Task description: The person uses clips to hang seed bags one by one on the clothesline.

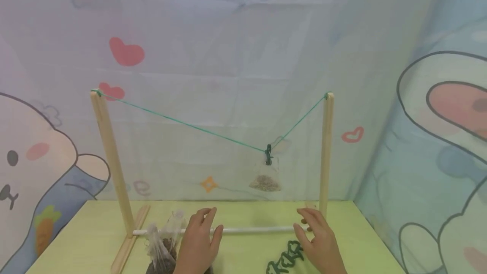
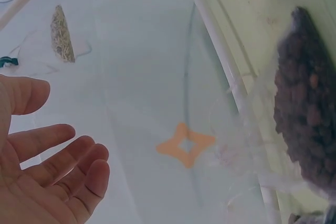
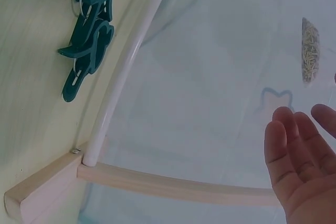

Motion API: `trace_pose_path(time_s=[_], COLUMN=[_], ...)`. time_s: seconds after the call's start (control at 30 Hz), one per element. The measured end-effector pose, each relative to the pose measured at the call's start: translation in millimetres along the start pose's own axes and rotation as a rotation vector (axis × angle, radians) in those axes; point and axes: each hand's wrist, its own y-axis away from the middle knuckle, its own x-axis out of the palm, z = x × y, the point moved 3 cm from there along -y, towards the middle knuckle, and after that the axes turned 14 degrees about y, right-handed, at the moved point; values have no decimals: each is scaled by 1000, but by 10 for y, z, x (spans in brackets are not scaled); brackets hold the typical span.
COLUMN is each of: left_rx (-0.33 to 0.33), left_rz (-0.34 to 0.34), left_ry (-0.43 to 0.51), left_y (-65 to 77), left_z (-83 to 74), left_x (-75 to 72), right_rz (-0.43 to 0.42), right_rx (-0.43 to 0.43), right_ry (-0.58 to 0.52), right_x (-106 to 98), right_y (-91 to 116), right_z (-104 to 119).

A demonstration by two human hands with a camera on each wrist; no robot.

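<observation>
A clear bag of pale dried bits (image 1: 265,183) hangs from a green string (image 1: 182,124), held by a dark green clip (image 1: 268,154). My left hand (image 1: 199,240) hovers above the table with its fingers loosely bent and nothing in them. Beside it, at its left, sit clear bags of dark brown lumps (image 1: 161,257), partly hidden by the hand. My right hand (image 1: 318,238) is likewise raised and holds nothing. Several green clips (image 1: 285,259) lie on the table just left of it; the right wrist view shows the clips (image 3: 94,35) too.
Two wooden posts (image 1: 112,164) carry the string's ends, and a white rod (image 1: 251,229) joins them low down. A wooden foot (image 1: 131,238) lies under the left post. Behind the pale green table (image 1: 367,240) hangs a printed cloth (image 1: 213,45).
</observation>
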Motion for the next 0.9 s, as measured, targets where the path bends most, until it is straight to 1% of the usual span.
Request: trace_pose_path(time_s=[0.1,0.2,0.27,0.33,0.4,0.47,0.5,0.57,0.63,0.7,0.77,0.83,0.9], left_rx=[15,7,0,9,27,37,42,28,31,65,120,181,221], left_rz=[24,92,150,201,250,301,327,382,422,436,428,416,409], left_ry=[0,21,42,56,56,50,41,38,28,19,2,-31,-63], left_y=[1,14,37,72,111,145,160,193,227,260,294,323,348], left_z=[-48,-93,-126,-171,-222,-280,-306,-351,-381,-394,-395,-390,-381], left_x=[81,190,274,360,448,528,567,644,719,790,855,912,961], right_rz=[26,103,194,309,421,510,549,618,675,742,801,854,898], right_rx=[3,26,66,114,138,121,99,46,-5,-33,-40,-29,-7], right_ry=[-2,-9,-13,-30,-56,-79,-91,-101,-112,-126,-158,-183,-201], right_x=[-6,-1,15,41,73,111,134,179,222,261,287,309,325], right_y=[-3,-3,5,26,55,78,93,123,151,179,201,220,244], right_z=[23,49,56,52,41,29,23,11,8,11,18,26,31])
